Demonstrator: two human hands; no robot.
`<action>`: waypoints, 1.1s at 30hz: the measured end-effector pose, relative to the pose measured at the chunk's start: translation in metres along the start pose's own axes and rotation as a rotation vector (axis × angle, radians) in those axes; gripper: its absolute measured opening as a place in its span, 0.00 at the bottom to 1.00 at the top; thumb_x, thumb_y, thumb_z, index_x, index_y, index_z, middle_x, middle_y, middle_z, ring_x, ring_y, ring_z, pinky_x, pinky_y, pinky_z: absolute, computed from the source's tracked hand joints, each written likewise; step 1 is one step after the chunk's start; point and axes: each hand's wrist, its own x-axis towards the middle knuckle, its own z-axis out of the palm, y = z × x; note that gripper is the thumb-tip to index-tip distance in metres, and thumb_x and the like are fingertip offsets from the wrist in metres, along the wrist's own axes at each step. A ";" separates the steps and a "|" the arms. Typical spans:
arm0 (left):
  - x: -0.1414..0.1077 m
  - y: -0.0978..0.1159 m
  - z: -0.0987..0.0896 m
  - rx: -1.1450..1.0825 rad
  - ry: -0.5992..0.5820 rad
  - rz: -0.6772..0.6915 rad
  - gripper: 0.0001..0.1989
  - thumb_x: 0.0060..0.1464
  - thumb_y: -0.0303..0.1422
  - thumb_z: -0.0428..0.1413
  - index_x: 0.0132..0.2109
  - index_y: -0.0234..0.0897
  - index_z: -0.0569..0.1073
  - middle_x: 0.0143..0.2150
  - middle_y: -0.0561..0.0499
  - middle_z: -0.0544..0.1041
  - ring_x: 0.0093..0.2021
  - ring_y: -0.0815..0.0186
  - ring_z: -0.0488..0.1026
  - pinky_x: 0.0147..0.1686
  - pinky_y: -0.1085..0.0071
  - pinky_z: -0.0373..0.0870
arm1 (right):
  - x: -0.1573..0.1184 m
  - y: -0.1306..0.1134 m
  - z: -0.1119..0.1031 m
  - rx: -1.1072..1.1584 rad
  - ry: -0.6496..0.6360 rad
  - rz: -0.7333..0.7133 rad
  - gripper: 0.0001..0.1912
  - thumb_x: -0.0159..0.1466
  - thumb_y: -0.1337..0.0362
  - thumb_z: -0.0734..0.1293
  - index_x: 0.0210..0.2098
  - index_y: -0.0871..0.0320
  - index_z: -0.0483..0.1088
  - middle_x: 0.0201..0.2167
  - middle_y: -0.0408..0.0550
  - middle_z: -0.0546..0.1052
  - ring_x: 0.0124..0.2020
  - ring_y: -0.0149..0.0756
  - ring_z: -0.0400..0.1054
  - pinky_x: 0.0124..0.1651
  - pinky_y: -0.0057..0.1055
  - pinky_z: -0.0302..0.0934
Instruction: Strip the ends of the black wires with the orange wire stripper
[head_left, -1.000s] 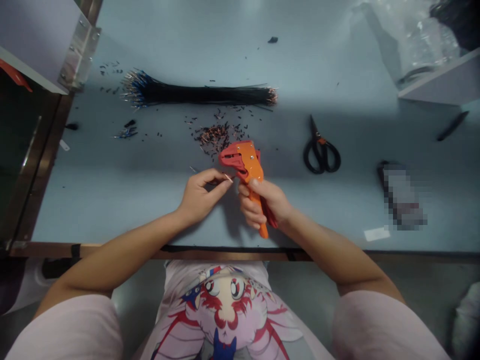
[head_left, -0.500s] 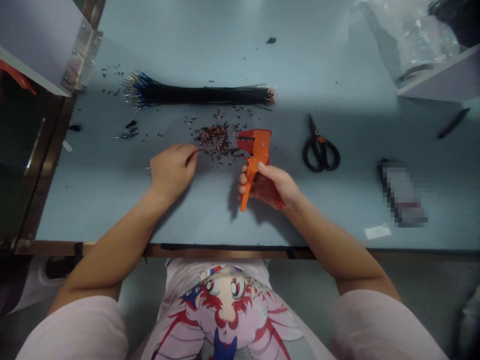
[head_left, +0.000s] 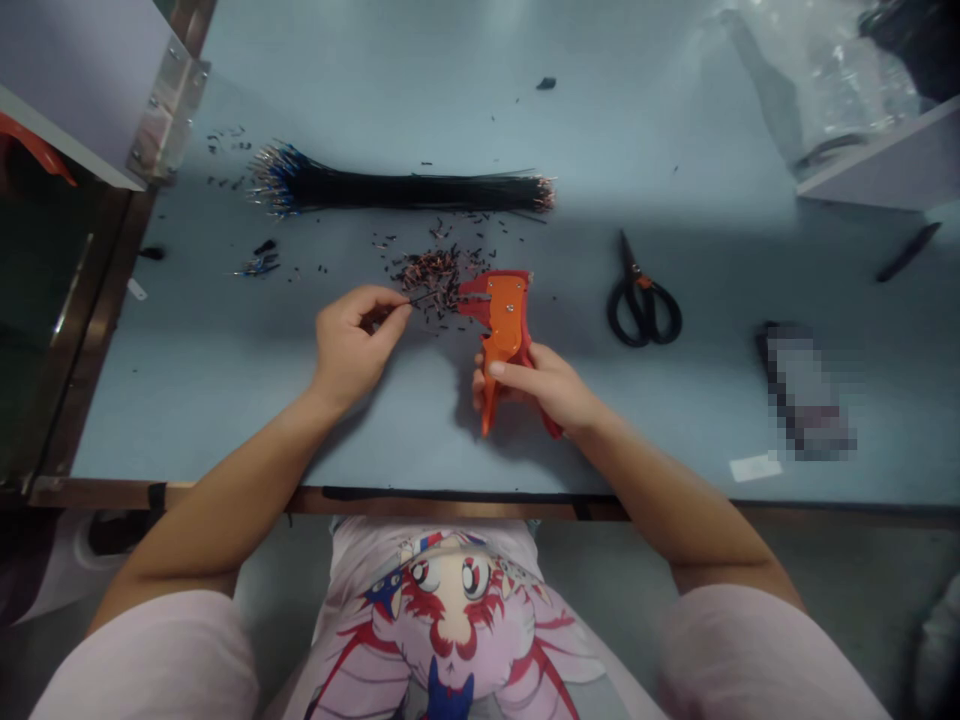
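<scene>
Head view: since the earlier frame, the left hand [head_left: 352,345] has pinched one thin wire [head_left: 427,296] and brought its tip just beside the orange wire stripper [head_left: 506,320], which is clamped in the right hand [head_left: 525,385]; the hands stay apart. Toward the far edge of the blue workbench [head_left: 187,420] lie one black wire bundle [head_left: 401,192], one scrap pile [head_left: 435,278] nearer the stripper, and one pair of scissors [head_left: 641,300].

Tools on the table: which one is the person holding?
The orange wire stripper, held in the right hand. The black-handled scissors lie off to its right, with no hand touching them.
</scene>
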 end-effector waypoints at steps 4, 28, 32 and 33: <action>0.000 0.004 -0.002 0.052 0.047 0.113 0.02 0.50 0.29 0.59 0.32 0.40 0.76 0.28 0.55 0.78 0.27 0.71 0.71 0.28 0.73 0.66 | -0.001 0.000 0.002 -0.024 -0.034 -0.011 0.15 0.56 0.61 0.71 0.39 0.61 0.66 0.30 0.48 0.74 0.29 0.38 0.73 0.30 0.34 0.71; -0.007 0.008 -0.003 0.105 -0.003 0.428 0.04 0.53 0.28 0.56 0.35 0.42 0.74 0.33 0.55 0.78 0.35 0.67 0.75 0.38 0.67 0.66 | -0.007 0.002 0.005 -0.021 -0.206 -0.082 0.13 0.59 0.60 0.70 0.39 0.62 0.66 0.30 0.48 0.75 0.29 0.37 0.73 0.30 0.35 0.72; -0.006 0.011 -0.004 0.120 -0.003 0.436 0.03 0.53 0.28 0.56 0.34 0.40 0.74 0.32 0.54 0.78 0.34 0.67 0.75 0.37 0.67 0.66 | -0.008 0.003 0.005 -0.025 -0.212 -0.079 0.14 0.60 0.60 0.70 0.39 0.62 0.66 0.30 0.49 0.75 0.29 0.37 0.74 0.30 0.35 0.72; -0.006 0.011 -0.004 0.114 -0.002 0.443 0.03 0.53 0.27 0.56 0.34 0.40 0.74 0.32 0.54 0.78 0.34 0.67 0.75 0.37 0.67 0.66 | -0.009 0.003 0.004 -0.029 -0.217 -0.078 0.14 0.60 0.59 0.69 0.39 0.62 0.66 0.30 0.49 0.75 0.29 0.37 0.74 0.30 0.35 0.72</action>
